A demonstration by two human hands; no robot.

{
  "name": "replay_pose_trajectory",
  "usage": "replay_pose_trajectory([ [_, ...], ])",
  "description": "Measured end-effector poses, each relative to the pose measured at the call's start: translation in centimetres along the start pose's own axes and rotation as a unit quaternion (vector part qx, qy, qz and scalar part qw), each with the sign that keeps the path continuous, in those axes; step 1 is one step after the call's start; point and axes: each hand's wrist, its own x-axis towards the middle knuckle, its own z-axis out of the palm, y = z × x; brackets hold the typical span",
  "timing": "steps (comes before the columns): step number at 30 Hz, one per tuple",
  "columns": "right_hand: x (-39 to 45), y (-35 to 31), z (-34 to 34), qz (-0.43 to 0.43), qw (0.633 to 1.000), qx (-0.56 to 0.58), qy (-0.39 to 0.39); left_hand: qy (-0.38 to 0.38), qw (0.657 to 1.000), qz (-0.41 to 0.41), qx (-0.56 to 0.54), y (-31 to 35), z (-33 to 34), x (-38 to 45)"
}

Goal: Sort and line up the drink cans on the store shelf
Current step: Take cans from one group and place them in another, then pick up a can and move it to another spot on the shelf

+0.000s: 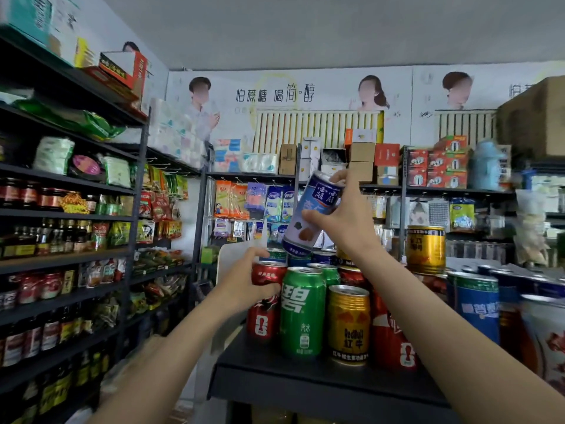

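Holding a tall blue-and-white can (308, 214) tilted in the air, the right hand (342, 221) has it above the far rows of cans on the black shelf (305, 374). The thumb lies across the can's near side and the fingers (337, 178) wrap round its top end, so this hand is clamped on the can; the can's top leans to the right and its base points down and left, just over a green-lidded can in the far row.

Lower and to the left, the left hand (244, 281) grips a red cola can (266, 301) that stands at the left end of the near row. Its fingers curl over the can's rim and its thumb presses the can's front, so it too is closed on its can.

Just right of the red cola can stands a green soda can (302, 312), touching or nearly touching it, then a gold Red Bull can (349, 324), then another red can (391, 338) partly hidden by the right forearm. More cans crowd behind them. Well to the right, a second gold can (426, 249) sits raised on other cans, and a blue can (475, 304) stands near the shelf's right side.
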Motion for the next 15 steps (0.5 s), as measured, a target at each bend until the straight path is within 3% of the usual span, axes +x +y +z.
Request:
replay_pose_trajectory([
  [15, 1.7, 2.3, 1.5, 0.053, 0.996, -0.027, -0.06, 0.014, 1.0, 0.022, 0.017, -1.3, 0.0, 0.5],
])
